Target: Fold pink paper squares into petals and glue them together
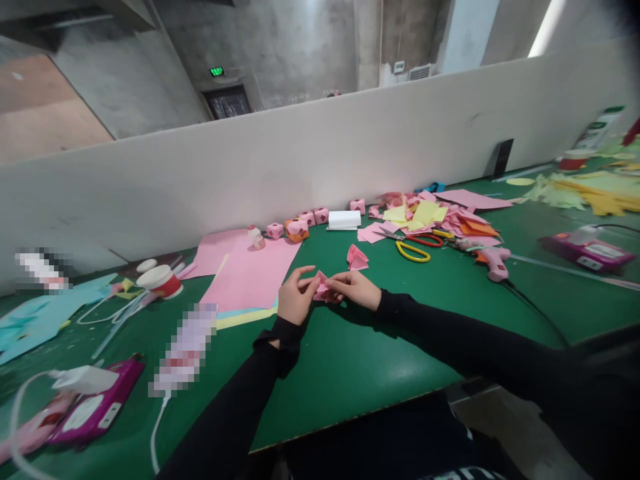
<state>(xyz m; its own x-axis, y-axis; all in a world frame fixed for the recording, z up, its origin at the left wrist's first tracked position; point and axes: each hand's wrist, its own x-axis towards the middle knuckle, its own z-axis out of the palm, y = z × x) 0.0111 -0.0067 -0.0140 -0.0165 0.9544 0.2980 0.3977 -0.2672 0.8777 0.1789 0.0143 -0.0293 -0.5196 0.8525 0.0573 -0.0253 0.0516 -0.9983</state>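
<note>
Between my two hands, just above the green table, is a small piece of folded pink paper [323,288]. My left hand [295,297] pinches its left side with thumb and fingers. The right side is pinched by my right hand [357,289]. Fingers cover much of the paper, so its full shape is hidden. Just beyond my right hand lies another folded pink paper piece [357,257]. Several finished-looking pink paper shapes [275,231] stand along the divider, and one sits with orange paper [297,230].
Pink sheets [250,277] lie at left, near a paper cup [160,282]. Scissors with yellow and red handles [413,251] lie before a heap of paper scraps [425,213]. A pink glue gun [495,260] trails its cord at right. A purple power strip [107,403] is front left.
</note>
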